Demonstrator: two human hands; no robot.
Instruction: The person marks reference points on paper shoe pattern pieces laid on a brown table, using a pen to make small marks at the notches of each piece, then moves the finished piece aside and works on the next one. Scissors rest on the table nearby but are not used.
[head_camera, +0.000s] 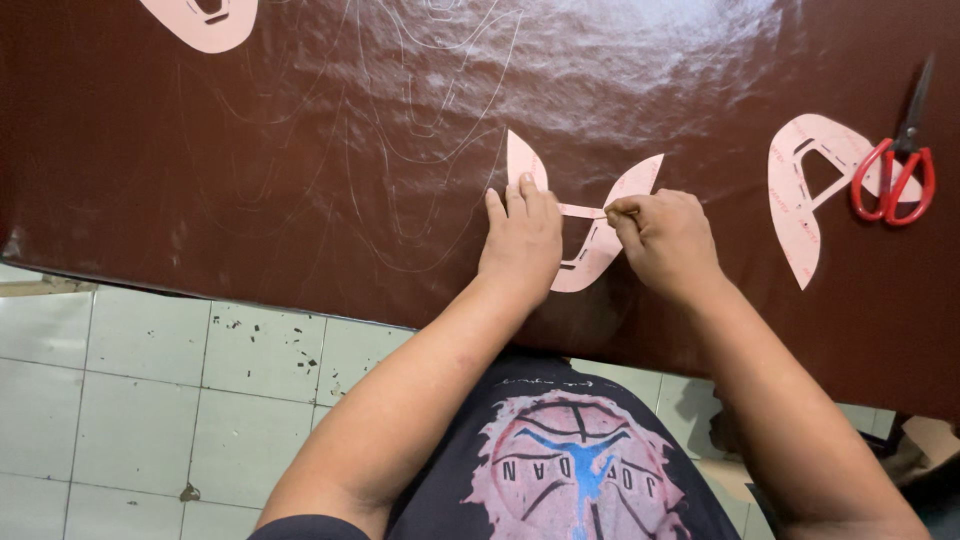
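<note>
A glossy dark brown sheet (300, 150) covers the work surface beyond the fingers, catching bright glare at the top. Below its edge lies a floor of pale, chipped, stained tiles (150, 400).

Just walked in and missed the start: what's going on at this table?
A person presses a pink U-shaped paper template flat on a glossy brown sheet with the left hand. The right hand pinches something thin at the template's edge. Faint outlines already mark the sheet. Red-handled scissors rest on another pink template at right.
</note>
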